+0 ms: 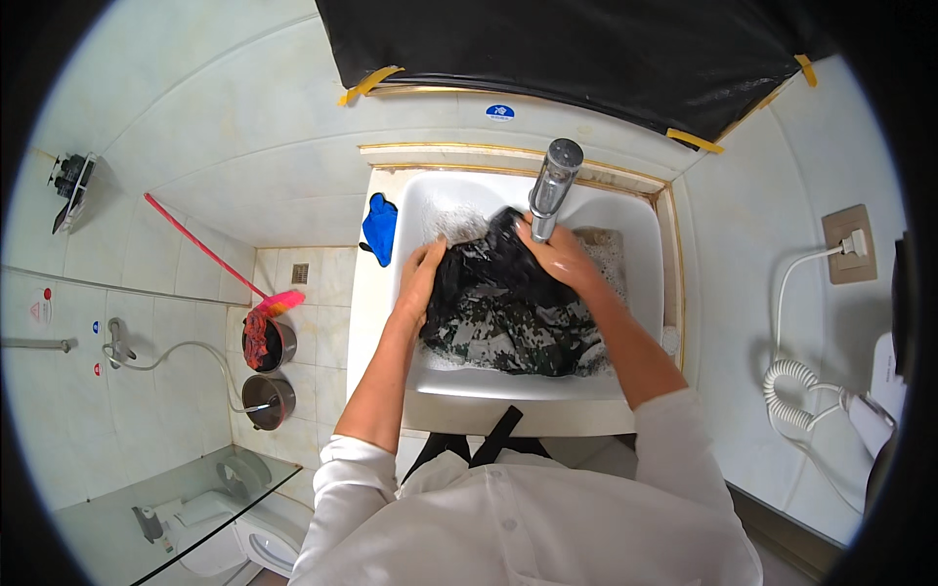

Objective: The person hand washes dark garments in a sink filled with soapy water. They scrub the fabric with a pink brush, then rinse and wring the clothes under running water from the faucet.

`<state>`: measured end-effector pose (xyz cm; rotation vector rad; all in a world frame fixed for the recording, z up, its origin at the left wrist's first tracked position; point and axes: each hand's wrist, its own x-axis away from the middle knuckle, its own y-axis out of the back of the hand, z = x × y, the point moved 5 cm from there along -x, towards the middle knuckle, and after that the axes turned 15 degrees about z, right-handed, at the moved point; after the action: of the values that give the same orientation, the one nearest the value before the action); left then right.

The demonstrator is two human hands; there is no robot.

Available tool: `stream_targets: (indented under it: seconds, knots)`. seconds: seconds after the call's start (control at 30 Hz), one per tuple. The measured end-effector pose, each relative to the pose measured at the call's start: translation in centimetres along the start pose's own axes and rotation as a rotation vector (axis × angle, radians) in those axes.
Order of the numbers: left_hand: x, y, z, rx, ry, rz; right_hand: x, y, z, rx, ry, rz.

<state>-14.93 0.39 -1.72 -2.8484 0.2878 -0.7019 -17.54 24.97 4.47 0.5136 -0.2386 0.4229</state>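
A wet black and camouflage-patterned garment (pixel 508 327) lies bunched in soapy water in the white sink (pixel 640 337). My left hand (pixel 422 276) is closed on the dark cloth at its left edge. Under the chrome faucet (pixel 555 186), my right hand (pixel 559 259) grips a black, bunched part of the same garment; some fingertips are hidden by cloth and the faucet. Suds gather along the basin's left and right sides.
A blue cloth (pixel 380 230) lies on the counter left of the sink. Farther left stand two buckets (pixel 269 402), one holding red and dark cloth, beside a pink broom (pixel 281 302). A hair dryer with a coiled cord (pixel 788 394) hangs on the right wall.
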Motion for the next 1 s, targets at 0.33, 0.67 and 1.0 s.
stream_targets:
  seconds: [0.33, 0.67, 1.0]
  knots:
    - [4.2, -5.1, 0.0, -1.004, -0.099, 0.227, 3.8, -6.3, -1.3, 0.606, 0.214, 0.111]
    - [-1.7, -4.6, 0.8, -1.267, 0.068, -0.046, -5.1, -8.4, -2.8, 0.789, 0.104, 0.117]
    - [-2.1, -2.6, -2.2, -0.799, -0.216, -0.089, -6.1, -5.4, -0.2, 0.475, 0.164, -0.108]
